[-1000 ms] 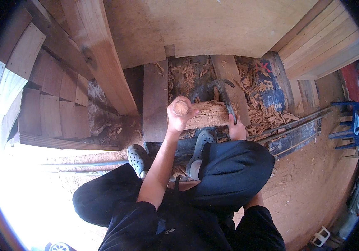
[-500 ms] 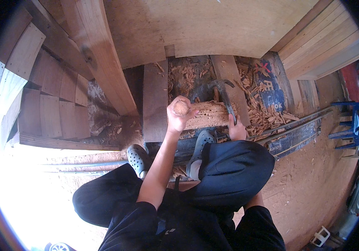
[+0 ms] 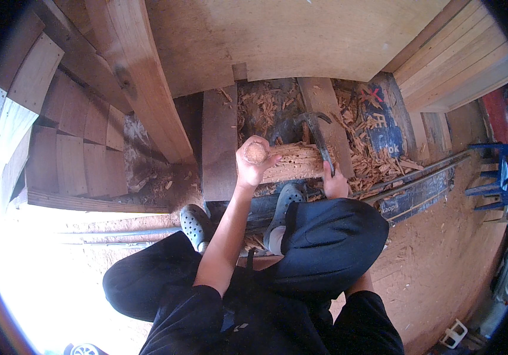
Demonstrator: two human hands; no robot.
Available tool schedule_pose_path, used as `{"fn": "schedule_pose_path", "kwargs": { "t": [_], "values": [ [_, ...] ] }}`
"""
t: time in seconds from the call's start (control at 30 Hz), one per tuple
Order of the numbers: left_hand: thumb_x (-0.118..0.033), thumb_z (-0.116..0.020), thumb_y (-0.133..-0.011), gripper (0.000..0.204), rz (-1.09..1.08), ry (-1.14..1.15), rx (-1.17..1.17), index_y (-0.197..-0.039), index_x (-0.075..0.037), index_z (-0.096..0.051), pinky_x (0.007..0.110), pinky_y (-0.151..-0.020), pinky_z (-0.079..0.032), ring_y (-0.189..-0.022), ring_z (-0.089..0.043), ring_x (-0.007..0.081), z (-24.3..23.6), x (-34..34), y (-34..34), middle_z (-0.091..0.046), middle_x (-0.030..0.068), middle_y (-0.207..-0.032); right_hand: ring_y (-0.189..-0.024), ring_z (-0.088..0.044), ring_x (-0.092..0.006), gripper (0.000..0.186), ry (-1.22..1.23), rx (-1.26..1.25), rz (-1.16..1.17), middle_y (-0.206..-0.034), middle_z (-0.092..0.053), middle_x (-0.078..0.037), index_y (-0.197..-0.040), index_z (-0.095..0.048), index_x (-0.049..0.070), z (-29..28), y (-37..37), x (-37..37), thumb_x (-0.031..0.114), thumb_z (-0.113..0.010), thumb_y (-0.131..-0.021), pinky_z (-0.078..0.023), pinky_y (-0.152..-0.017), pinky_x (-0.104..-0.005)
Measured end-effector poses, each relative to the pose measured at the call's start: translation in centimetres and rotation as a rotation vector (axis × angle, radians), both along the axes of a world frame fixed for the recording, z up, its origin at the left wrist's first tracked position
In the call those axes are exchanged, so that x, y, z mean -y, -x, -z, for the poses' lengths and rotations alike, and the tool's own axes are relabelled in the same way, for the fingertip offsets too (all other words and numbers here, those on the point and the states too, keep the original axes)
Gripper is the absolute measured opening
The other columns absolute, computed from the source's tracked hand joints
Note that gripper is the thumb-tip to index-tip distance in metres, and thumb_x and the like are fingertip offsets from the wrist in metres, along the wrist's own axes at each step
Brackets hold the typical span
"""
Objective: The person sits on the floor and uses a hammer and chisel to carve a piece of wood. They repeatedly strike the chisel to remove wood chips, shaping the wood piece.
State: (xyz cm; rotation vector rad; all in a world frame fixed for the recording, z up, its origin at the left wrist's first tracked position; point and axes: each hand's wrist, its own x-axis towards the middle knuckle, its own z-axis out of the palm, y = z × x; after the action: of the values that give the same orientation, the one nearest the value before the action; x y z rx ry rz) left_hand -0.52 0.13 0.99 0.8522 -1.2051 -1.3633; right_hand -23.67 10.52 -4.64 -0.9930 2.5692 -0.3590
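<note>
Because the pitted wood [image 3: 294, 163] lies crosswise just beyond the feet, riddled with holes and ragged along its grain, it looks apt to crumble, so light, controlled strokes would probably serve better than heavy ones. At its left end, the left hand [image 3: 251, 173] is wrapped around a round-ended wooden piece [image 3: 256, 153], whose blunt top faces up; how its lower end meets the wood is hidden, and that contact deserves a check before any force goes in. Over the other end, the right hand [image 3: 336, 186] has its fingers closed around the handle of a dark curved-headed tool [image 3: 322, 141], with the head pointing away from the body; a firm but relaxed hold there should give the best aim, and the left thumb is best tucked clear of the head's path. Beneath and beyond, a flat board [image 3: 221, 142] on the left and another board [image 3: 318, 94] on the right could give steady bearing if the wood sits squarely across them. Loose chips [image 3: 378, 163] heap to the right, where they could unsettle it. Nearest the body, the right clog [image 3: 287, 208] stands close to the wood, so strokes are safer aimed away from that foot.
</note>
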Motion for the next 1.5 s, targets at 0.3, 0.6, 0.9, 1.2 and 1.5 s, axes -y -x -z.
{"fn": "schedule_pose_path", "kwargs": {
  "t": [0.3, 0.6, 0.9, 1.2, 1.5],
  "values": [
    [0.000, -0.079, -0.061, 0.029, -0.016, 0.026, 0.002, -0.077, -0.005, -0.056, 0.023, -0.063, -0.040, -0.068, -0.048, 0.0087, -0.1, 0.0, 0.1, -0.053, -0.0004, -0.073, -0.089, -0.060, -0.0463, 0.079, 0.018, -0.019, 0.004, -0.088, -0.062, -0.030, -0.101, -0.063, -0.001, 0.1, -0.1, 0.0, 0.070, -0.032, -0.085, -0.046, -0.079, -0.0531],
    [0.012, -0.071, -0.053, 0.034, -0.068, -0.110, -0.134, -0.077, -0.004, -0.053, 0.027, -0.064, -0.045, -0.070, -0.051, 0.0128, -1.1, -0.1, -0.4, -0.053, 0.0053, -0.080, -0.087, -0.060, -0.0463, 0.081, -0.019, -0.039, -0.029, -0.086, -0.062, -0.030, -0.127, -0.051, 0.004, 0.6, 0.3, -0.1, 0.071, -0.031, -0.085, -0.046, -0.077, -0.0539],
    [0.015, -0.062, -0.050, 0.035, -0.138, -0.118, -0.369, -0.077, -0.005, -0.051, 0.028, -0.060, -0.044, -0.068, -0.052, 0.0158, -2.7, 0.6, -0.8, -0.049, 0.0049, -0.077, -0.093, -0.059, -0.0459, 0.077, -0.085, 0.034, -0.020, -0.096, -0.061, -0.032, -0.131, -0.048, 0.008, -0.2, 0.2, 0.2, 0.068, -0.032, -0.086, -0.045, -0.081, -0.0521],
    [0.012, -0.067, -0.049, 0.034, -0.021, -0.150, -0.178, -0.076, -0.005, -0.054, 0.026, -0.062, -0.043, -0.066, -0.053, 0.0132, -0.7, 0.1, 0.2, -0.053, 0.0042, -0.076, -0.094, -0.059, -0.0459, 0.080, -0.093, 0.046, -0.005, -0.096, -0.062, -0.030, -0.131, -0.048, 0.006, 0.0, 0.3, 0.2, 0.070, -0.030, -0.086, -0.045, -0.083, -0.0516],
    [0.013, -0.065, -0.051, 0.032, -0.014, -0.077, -0.113, -0.076, -0.004, -0.053, 0.025, -0.058, -0.042, -0.064, -0.052, 0.0120, -1.2, 0.2, 0.4, -0.053, 0.0035, -0.076, -0.095, -0.058, -0.0459, 0.082, -0.098, 0.056, -0.049, -0.096, -0.062, -0.031, -0.131, -0.046, 0.003, 0.5, 0.7, 0.2, 0.070, -0.030, -0.086, -0.044, -0.084, -0.0515]
  ]
}}
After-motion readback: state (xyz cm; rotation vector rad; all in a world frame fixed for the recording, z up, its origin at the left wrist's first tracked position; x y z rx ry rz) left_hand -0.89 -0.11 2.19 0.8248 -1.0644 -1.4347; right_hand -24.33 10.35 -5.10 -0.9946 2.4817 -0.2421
